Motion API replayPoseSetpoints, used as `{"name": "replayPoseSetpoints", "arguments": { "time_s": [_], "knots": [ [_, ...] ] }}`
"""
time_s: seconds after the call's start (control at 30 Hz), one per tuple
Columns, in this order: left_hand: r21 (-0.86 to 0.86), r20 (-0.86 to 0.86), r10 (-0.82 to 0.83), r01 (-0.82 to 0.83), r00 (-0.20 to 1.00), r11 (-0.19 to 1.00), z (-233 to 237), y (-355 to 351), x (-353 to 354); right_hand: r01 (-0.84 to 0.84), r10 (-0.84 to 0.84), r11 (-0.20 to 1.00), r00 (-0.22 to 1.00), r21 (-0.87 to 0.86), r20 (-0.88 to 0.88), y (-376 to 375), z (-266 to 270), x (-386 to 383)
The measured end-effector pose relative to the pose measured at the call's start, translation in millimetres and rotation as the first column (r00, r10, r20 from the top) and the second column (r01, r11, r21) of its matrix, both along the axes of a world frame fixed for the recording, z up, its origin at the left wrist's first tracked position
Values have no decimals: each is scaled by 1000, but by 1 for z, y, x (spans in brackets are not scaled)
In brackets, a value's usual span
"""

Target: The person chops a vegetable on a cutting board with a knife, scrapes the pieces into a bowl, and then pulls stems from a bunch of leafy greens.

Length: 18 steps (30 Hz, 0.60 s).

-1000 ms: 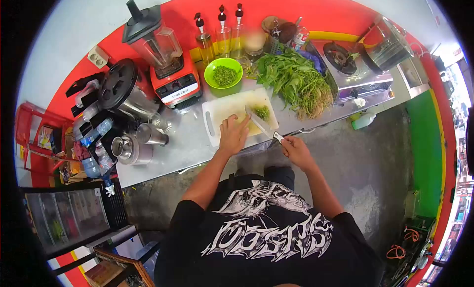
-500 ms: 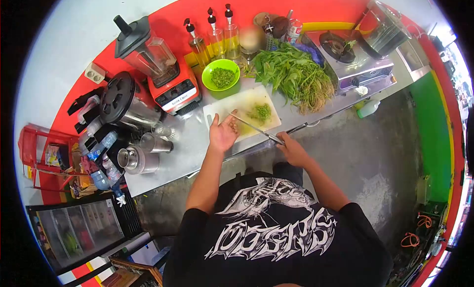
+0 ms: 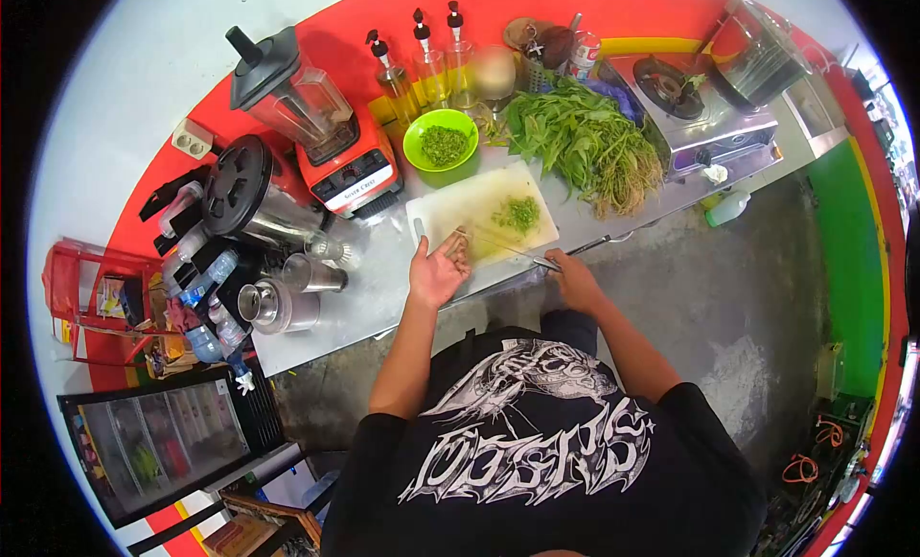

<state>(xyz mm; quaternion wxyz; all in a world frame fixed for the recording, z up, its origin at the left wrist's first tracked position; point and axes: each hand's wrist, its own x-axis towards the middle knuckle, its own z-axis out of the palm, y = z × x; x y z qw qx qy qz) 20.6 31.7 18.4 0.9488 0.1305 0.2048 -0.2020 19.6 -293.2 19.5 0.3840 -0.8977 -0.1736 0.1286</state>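
My right hand (image 3: 575,281) is closed around the handle of a knife (image 3: 513,251), at the front edge of the counter. Its blade points left over the white cutting board (image 3: 441,210). Beside the blade tip is my left hand (image 3: 439,274), palm turned up, thumb apart and fingers stretched out near the board's front edge. Finely cut greens (image 3: 518,214) lie in a small heap on the board, just beyond the blade. Behind the board stands a lime-green bowl (image 3: 414,156) holding more chopped greens (image 3: 444,146).
A big bunch of leafy greens (image 3: 585,150) with roots lies right of the board, beside a gas stove (image 3: 714,135). At left stand a red blender (image 3: 359,178), a lidded steel container (image 3: 278,221) and metal cups (image 3: 307,272). Pump bottles (image 3: 433,73) line the wall.
The knife tip and my left fingers have come down toward the board's front edge, and the blade lies flatter. My right hand keeps its grip; the whole view has shifted slightly.
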Motion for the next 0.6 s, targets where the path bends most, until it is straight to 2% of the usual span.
{"name": "replayPoseSetpoints", "arguments": {
  "time_s": [0.1, 0.17, 0.23, 0.3, 0.33, 0.37, 0.4, 0.43, 0.47, 0.5, 0.53, 0.57, 0.6],
  "knots": [
    [-11, 30, -55, 55, 998, 998, -11, 15, 0, -4, 4, 1000, 1000, -4, 24, 0, 1, -1],
    [77, -52, -95, 99, 994, 992, -8, 20, -1, -1, 1, 1000, 1000, -26, 23, -1, 0, -4],
    [129, -65, -94, 102, 993, 986, -11, 24, -1, 83, -82, 996, 996, 29, -48, -1, 4, -4],
    [417, -45, -41, 56, 998, 907, -24, 32, 2, 70, -70, 998, 997, -10, -33, -3, 12, -3],
    [593, 7, 24, -23, 1000, 805, -29, 31, 2, 51, -52, 998, 998, -47, -21, -3, 16, -3],
    [591, 3, 25, -22, 1000, 806, -33, 31, 3, 49, -51, 998, 998, -49, -25, -2, 19, -5],
    [823, 73, 59, -94, 996, 561, -38, 32, 4, 68, -71, 995, 996, -76, -47, 0, 22, -6],
    [954, 151, 68, -164, 986, 249, -47, 33, 6, 84, -91, 991, 994, -102, -67, 0, 23, -6],
    [979, 204, 92, -203, 975, -22, -56, 36, 9, 79, -86, 991, 994, -106, -64, 0, 21, -5],
    [978, 207, 100, -206, 973, -19, -51, 37, 10, 114, -115, 991, 993, -73, -10, 0, 17, -4],
    [957, 102, 43, -86, 994, -276, -39, 36, 11, 144, -142, 989, 989, -40, 42, -1, 16, -3],
    [857, -20, 19, 27, 1000, -515, -27, 35, 9, 129, -127, 990, 991, -48, 45, -2, 15, -2],
    [799, -111, 34, 109, 993, -591, -17, 31, 8, 216, -217, 976, 976, -23, -29, -1, 17, 0]
  ]
}}
